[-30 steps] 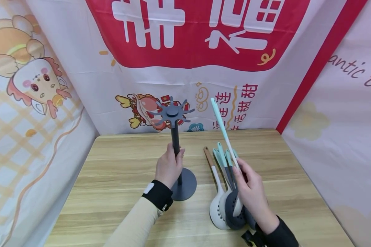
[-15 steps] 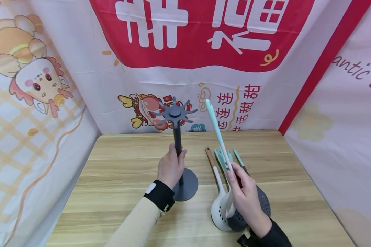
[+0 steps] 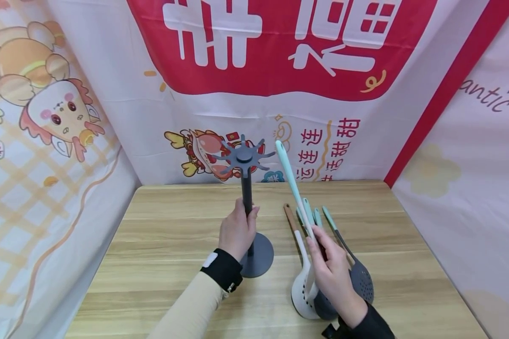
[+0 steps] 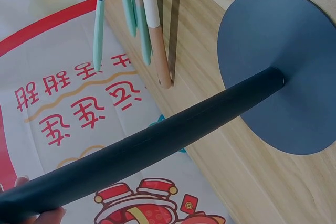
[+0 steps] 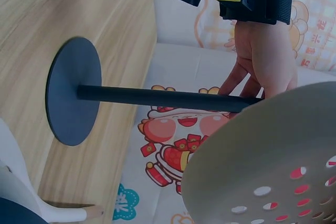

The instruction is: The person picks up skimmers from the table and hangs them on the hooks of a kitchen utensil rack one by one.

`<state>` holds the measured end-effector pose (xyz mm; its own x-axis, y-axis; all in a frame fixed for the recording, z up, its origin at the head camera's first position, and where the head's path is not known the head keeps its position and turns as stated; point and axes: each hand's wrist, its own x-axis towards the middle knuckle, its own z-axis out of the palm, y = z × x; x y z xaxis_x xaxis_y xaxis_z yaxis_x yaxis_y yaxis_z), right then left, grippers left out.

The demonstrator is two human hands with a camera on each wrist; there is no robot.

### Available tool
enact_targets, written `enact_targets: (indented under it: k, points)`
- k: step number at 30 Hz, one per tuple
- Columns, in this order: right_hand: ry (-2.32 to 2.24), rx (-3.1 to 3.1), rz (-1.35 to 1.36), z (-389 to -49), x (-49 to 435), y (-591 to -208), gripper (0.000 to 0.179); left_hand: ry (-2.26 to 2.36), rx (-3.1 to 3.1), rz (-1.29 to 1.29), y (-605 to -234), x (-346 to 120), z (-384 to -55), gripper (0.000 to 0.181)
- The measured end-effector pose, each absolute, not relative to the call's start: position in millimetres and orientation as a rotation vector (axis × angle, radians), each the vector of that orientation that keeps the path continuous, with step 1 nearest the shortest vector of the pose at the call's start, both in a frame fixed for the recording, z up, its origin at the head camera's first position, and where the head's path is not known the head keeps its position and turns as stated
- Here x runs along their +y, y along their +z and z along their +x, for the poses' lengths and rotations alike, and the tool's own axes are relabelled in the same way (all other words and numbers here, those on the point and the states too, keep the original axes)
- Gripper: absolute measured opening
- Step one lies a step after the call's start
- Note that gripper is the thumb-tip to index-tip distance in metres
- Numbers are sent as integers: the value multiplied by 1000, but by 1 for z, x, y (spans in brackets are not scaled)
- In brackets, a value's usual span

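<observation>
My left hand [image 3: 237,230] grips the upright pole of a dark grey utensil stand [image 3: 247,193], its fingers around the pole below a hub with several hooks. The stand's round base [image 4: 283,72] is low over the table. In my right hand [image 3: 335,275] is a pale skimmer with a mint handle [image 3: 289,176], held tilted with the handle end up, close to the stand's right side. Its perforated head [image 5: 262,166] fills the lower right of the right wrist view. Beneath this hand lie a white skimmer with a brown handle [image 3: 289,217] and a dark perforated skimmer [image 3: 362,281].
Several more mint handles [image 3: 307,209] are bunched between these two utensils, their heads partly hidden by my right hand. The wooden table [image 3: 165,263] ends at a printed cloth backdrop [image 3: 123,108], with cloth on both sides too.
My right hand has shifted left with the pale skimmer, bringing the handle end nearer the stand's hooks. The dark skimmer at right has come into view. My left hand keeps its grip.
</observation>
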<state>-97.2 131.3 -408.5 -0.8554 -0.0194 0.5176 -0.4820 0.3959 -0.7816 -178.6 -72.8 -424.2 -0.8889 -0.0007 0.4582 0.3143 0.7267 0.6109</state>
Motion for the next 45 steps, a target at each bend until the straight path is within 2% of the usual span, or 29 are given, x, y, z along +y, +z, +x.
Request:
enact_targets:
  k: [45]
  points:
    - [1427, -2226, 494, -101, 123, -419, 27, -959, -2513, -251, -425, -75, -183, 24]
